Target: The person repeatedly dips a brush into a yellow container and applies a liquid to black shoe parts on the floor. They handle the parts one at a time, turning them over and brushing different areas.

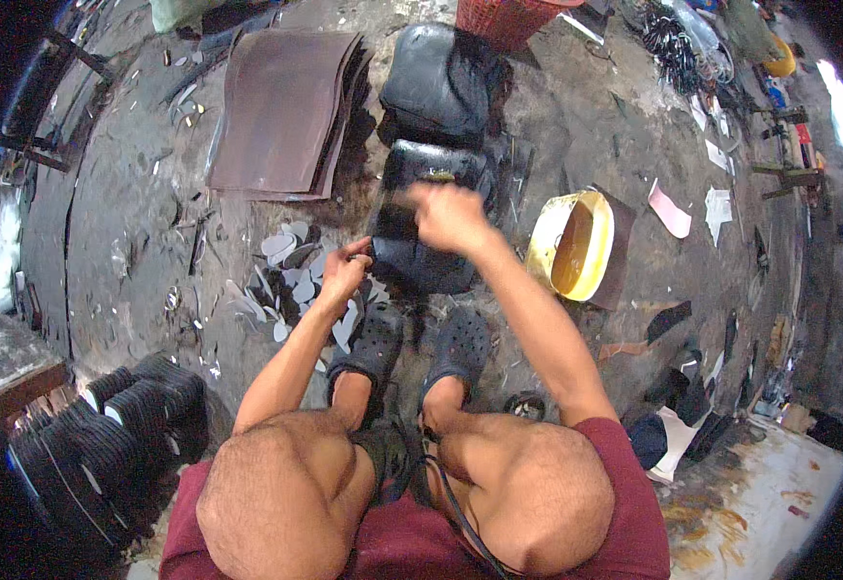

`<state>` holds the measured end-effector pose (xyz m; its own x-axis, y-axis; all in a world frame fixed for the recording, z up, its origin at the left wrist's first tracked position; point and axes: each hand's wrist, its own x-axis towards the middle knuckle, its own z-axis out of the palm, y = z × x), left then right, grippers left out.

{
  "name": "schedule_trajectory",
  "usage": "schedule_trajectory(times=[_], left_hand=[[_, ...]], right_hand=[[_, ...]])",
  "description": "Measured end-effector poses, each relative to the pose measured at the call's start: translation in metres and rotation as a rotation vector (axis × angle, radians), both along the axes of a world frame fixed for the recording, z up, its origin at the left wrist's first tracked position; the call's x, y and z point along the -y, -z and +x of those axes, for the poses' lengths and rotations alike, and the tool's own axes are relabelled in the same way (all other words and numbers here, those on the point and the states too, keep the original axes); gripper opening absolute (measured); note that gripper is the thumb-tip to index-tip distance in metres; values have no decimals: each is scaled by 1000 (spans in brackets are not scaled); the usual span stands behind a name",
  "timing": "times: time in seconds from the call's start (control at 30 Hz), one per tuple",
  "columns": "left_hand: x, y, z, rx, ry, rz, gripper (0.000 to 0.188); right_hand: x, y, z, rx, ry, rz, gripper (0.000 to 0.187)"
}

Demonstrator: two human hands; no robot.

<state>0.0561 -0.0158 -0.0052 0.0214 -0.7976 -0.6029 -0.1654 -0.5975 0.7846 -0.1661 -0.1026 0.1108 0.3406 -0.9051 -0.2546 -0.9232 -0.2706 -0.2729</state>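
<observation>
In front of my feet lies a shiny black padded piece, like a bag (426, 266), with a small gold mark on it. My left hand (346, 275) is at its left edge, thumb and finger pinched together. What they pinch is too small to make out. Over the middle of the black piece, my right hand (452, 220) has its fingers curled closed. Motion smears the fingertips, and whatever they hold cannot be made out. To the right stands a cut-open yellow container (544, 244) with brown stuff inside.
A stack of brown sheets (281, 111) lies at the far left, beside another black padded piece (436, 82). Behind that stands a red basket (508, 21). Grey cut-outs (286, 246) are heaped by my left hand. Black soles (141, 416) stand in rows at the near left.
</observation>
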Motion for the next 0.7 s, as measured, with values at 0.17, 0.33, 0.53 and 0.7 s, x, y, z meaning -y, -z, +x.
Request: schedule_trajectory(times=[0.17, 0.33, 0.53, 0.7], left_hand=[[4, -25, -24, -114, 3, 48, 54], [4, -37, -12, -142, -22, 98, 46], [1, -32, -12, -88, -3, 24, 44], [0, -44, -22, 9, 43, -22, 45]], right_hand=[[58, 14, -68, -40, 123, -68, 43], [-9, 15, -32, 20, -7, 57, 45], [-88, 8, -5, 104, -10, -18, 45], [-136, 34, -3, 47, -125, -299, 45]])
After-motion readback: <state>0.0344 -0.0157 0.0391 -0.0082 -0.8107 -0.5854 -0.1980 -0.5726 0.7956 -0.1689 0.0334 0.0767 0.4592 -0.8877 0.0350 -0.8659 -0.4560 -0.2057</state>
